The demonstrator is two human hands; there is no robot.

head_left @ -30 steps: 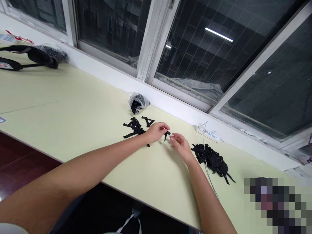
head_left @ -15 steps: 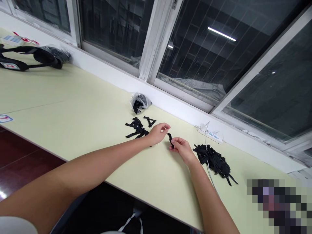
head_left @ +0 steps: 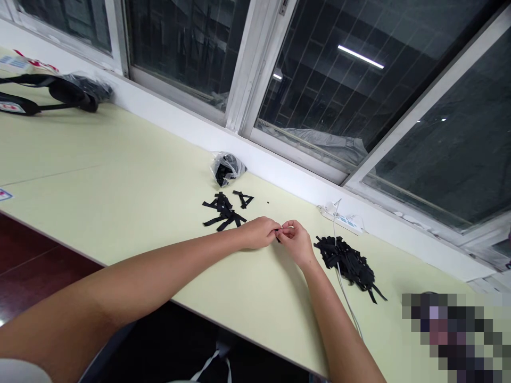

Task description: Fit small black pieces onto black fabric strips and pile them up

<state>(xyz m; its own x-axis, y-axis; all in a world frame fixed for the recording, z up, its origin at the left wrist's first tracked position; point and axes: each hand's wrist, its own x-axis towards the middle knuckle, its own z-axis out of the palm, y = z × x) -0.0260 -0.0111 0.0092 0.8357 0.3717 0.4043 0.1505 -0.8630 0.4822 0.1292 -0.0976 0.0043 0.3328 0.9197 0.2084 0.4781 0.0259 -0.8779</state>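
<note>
My left hand (head_left: 261, 232) and my right hand (head_left: 294, 242) meet over the table. Both are closed on a short black strap (head_left: 278, 239), mostly hidden by the fingers. Left of my hands lies a loose cluster of black straps (head_left: 224, 213), with a few more straps (head_left: 243, 199) crossed just behind it. Beyond them, a clear plastic bag (head_left: 238, 166) holds small black pieces. To the right of my right hand is a larger heap of black straps (head_left: 351, 264).
A white cable (head_left: 346, 298) runs across the right heap from a power strip (head_left: 344, 221) by the window ledge. Black padded gear (head_left: 67, 93) lies at the far left of the pale table (head_left: 143, 207). A tiny dark bit (head_left: 268, 202) sits behind my hands.
My left hand has moved down to my right hand and closed on the strap. Earlier the strap stood up from my right hand alone, the left fingers apart from it.
</note>
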